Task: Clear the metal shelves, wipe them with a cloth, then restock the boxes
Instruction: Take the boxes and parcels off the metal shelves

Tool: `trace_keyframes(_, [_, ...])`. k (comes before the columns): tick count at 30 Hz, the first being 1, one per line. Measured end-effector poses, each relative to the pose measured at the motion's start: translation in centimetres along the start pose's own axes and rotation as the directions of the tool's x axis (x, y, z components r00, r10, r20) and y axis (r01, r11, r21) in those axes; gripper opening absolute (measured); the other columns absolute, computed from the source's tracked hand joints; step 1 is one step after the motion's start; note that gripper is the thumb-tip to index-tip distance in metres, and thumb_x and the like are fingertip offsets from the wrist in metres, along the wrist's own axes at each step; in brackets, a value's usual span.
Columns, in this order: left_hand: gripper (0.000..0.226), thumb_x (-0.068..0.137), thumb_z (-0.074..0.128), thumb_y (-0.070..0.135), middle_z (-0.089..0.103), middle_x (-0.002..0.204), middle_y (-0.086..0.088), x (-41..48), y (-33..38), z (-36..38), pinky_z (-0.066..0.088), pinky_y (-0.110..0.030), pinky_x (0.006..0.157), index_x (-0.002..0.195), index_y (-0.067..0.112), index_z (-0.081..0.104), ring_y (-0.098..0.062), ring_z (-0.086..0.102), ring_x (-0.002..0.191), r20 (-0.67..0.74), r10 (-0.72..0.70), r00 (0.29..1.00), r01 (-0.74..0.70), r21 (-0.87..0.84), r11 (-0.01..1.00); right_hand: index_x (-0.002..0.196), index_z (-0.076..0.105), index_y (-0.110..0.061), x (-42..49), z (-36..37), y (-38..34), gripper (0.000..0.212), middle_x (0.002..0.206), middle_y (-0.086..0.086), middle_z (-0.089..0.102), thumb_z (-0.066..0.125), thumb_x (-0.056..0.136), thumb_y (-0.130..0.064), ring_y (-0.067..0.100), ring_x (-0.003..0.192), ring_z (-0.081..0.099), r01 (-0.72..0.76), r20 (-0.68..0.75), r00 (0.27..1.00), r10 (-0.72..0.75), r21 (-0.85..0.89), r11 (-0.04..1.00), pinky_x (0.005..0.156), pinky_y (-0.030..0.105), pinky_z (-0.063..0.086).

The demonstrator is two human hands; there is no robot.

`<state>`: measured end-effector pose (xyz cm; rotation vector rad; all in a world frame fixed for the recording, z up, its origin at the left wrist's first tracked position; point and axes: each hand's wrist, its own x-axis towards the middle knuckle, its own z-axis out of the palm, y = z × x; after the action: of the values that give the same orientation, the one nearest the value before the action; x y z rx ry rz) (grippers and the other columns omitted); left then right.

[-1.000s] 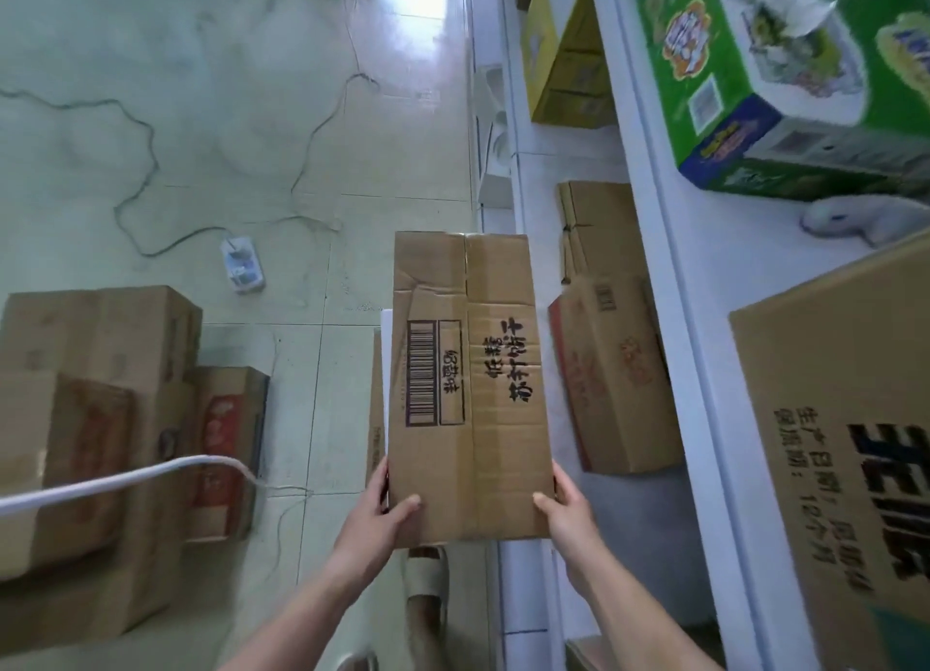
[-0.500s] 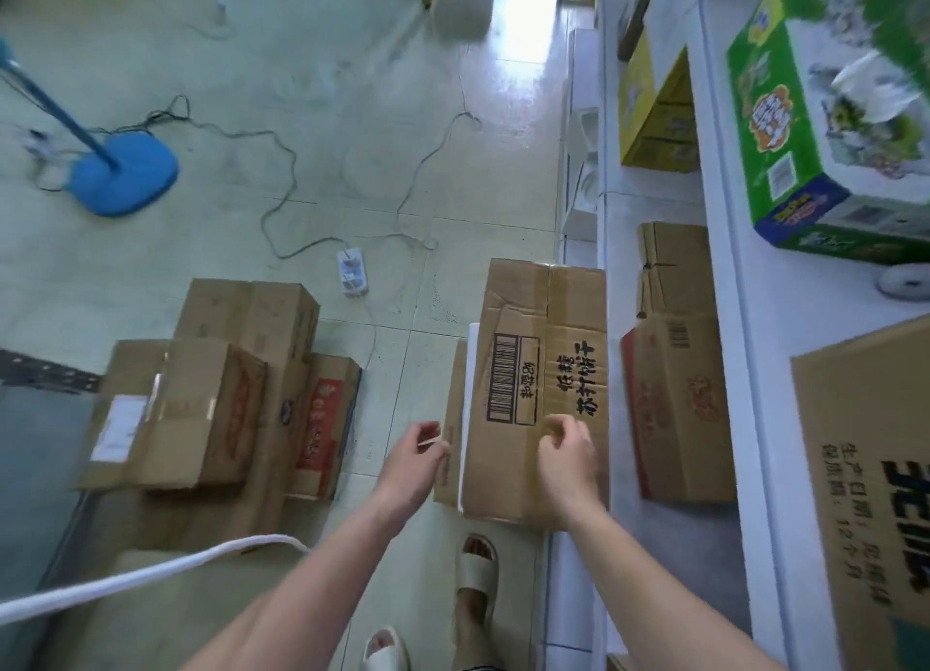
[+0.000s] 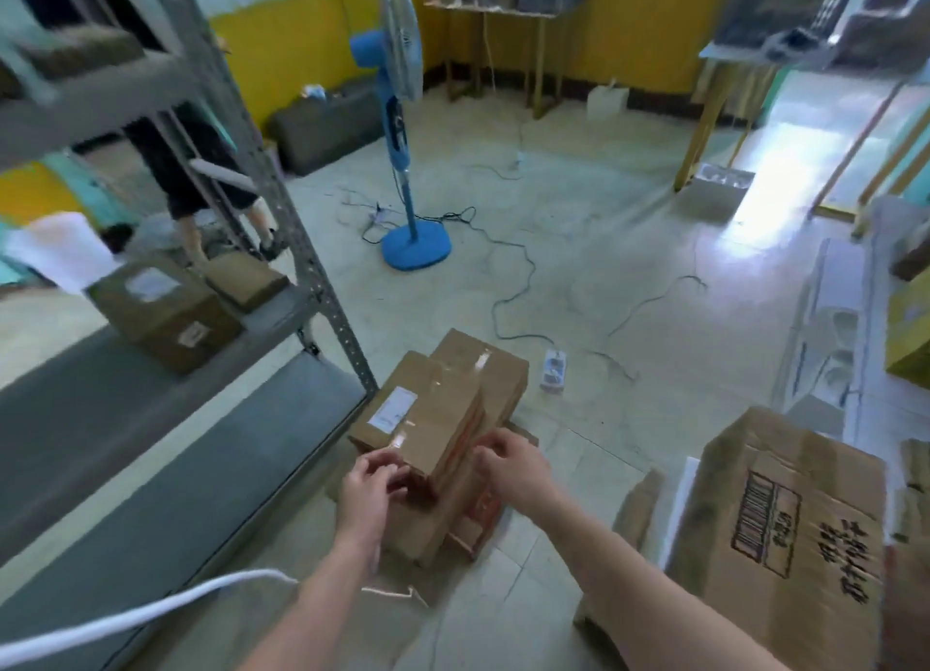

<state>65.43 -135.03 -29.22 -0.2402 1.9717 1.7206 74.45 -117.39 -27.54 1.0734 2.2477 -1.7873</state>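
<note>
Left hand (image 3: 371,481) and right hand (image 3: 509,465) curl their grip round the taped box (image 3: 433,421), white label (image 3: 392,408) unreadable.

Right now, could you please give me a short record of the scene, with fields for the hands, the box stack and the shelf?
Left hand: fingers curled on the near end of the top box
Right hand: fingers curled on that box's right side
Stack: taped cartons on the floor beside the metal shelf
On shelf: two cartons
Nearby: blue fan, power strip
</note>
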Motion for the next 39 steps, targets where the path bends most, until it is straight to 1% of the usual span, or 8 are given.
trace_keyframes(5, [0.018,0.101,0.048,-0.003,0.071,0.104,-0.013,0.7,5.7,-15.7,0.054,-0.032,0.077,0.108,0.001,0.064,-0.024,0.067,0.095,-0.121,0.191,0.974,-0.203,-0.098,0.974,0.110,0.067,-0.029,0.3,12.7,-8.2,0.016,0.103,-0.006,0.073,0.055,0.101,-0.023,0.010,0.093,0.070,0.134,0.078,0.988,-0.135,0.013,0.991,0.090,0.035,0.058])
trace_keyframes(9, [0.021,0.099,0.048,-0.006,0.070,0.094,-0.010,0.8,8.1,-26.5,0.048,-0.028,0.070,0.098,0.007,0.064,-0.019,0.065,0.080,-0.246,0.273,0.930,-0.310,-0.126,0.942,0.114,0.069,-0.016,-0.2,22.7,-14.0,0.021,0.091,-0.001,0.076,0.055,0.099,-0.014,0.014,0.082,0.072,0.219,0.187,0.958,-0.217,0.011,0.976,0.087,0.036,0.059])
trace_keyframes(13, [0.021,0.100,0.046,-0.007,0.068,0.091,-0.009,1.5,7.7,-34.8,0.045,-0.022,0.063,0.096,0.008,0.061,-0.016,0.062,0.074,-0.321,0.284,0.903,-0.336,-0.119,0.934,0.114,0.067,-0.022,-0.4,30.4,-18.1,0.020,0.097,0.000,0.075,0.053,0.102,-0.015,0.013,0.087,0.072,0.287,0.314,0.909,-0.274,0.004,0.958,0.071,0.023,0.053])
trace_keyframes(16, [0.023,0.099,0.047,-0.007,0.067,0.089,-0.008,2.8,6.0,-39.0,0.043,-0.024,0.062,0.092,0.010,0.060,-0.017,0.061,0.072,-0.371,0.237,0.898,-0.303,-0.128,0.944,0.114,0.065,-0.022,0.4,34.0,-20.0,0.020,0.101,0.003,0.075,0.050,0.104,-0.014,0.016,0.089,0.072,0.325,0.358,0.885,-0.296,-0.022,0.945,0.075,0.029,0.056])
trace_keyframes(26, [0.021,0.100,0.050,-0.002,0.071,0.091,-0.006,9.9,6.7,-44.6,0.045,-0.025,0.065,0.092,0.013,0.063,-0.018,0.064,0.076,-0.338,0.213,0.917,-0.270,-0.134,0.953,0.114,0.067,-0.015,6.9,38.2,-23.1,0.020,0.097,0.009,0.075,0.055,0.099,-0.010,0.024,0.092,0.071,0.268,0.261,0.928,-0.267,0.032,0.963,0.082,0.042,0.058])
trace_keyframes(32, [0.020,0.099,0.054,0.003,0.072,0.092,-0.002,18.8,10.0,-46.1,0.046,-0.028,0.069,0.093,0.018,0.065,-0.021,0.067,0.083,-0.312,0.177,0.934,-0.221,-0.111,0.969,0.116,0.066,-0.016,15.3,41.2,-28.8,0.020,0.101,0.007,0.074,0.055,0.100,-0.012,0.024,0.098,0.070,0.278,0.229,0.937,-0.263,-0.038,0.960,0.086,0.038,0.059])
trace_keyframes(35, [0.004,0.093,0.063,0.023,0.073,0.094,-0.001,25.3,11.7,-45.9,0.048,-0.033,0.076,0.093,0.025,0.067,-0.024,0.069,0.092,-0.304,0.133,0.943,-0.172,-0.105,0.979,0.121,0.063,-0.019,22.0,43.3,-32.1,0.021,0.114,0.003,0.069,0.057,0.101,-0.016,0.022,0.106,0.065,0.296,0.176,0.947,-0.270,-0.140,0.945,0.091,0.037,0.053])
trace_keyframes(39, [0.030,0.078,0.064,0.048,0.068,0.108,-0.005,33.9,13.1,-44.9,0.047,-0.040,0.084,0.102,0.029,0.064,-0.023,0.064,0.100,-0.246,-0.020,0.969,-0.012,-0.128,0.992,0.143,0.049,-0.017,30.1,45.5,-35.7,0.046,0.137,0.003,0.054,0.059,0.100,-0.026,0.017,0.118,0.054,0.238,0.062,0.971,-0.230,-0.249,0.939,0.099,0.036,0.048])
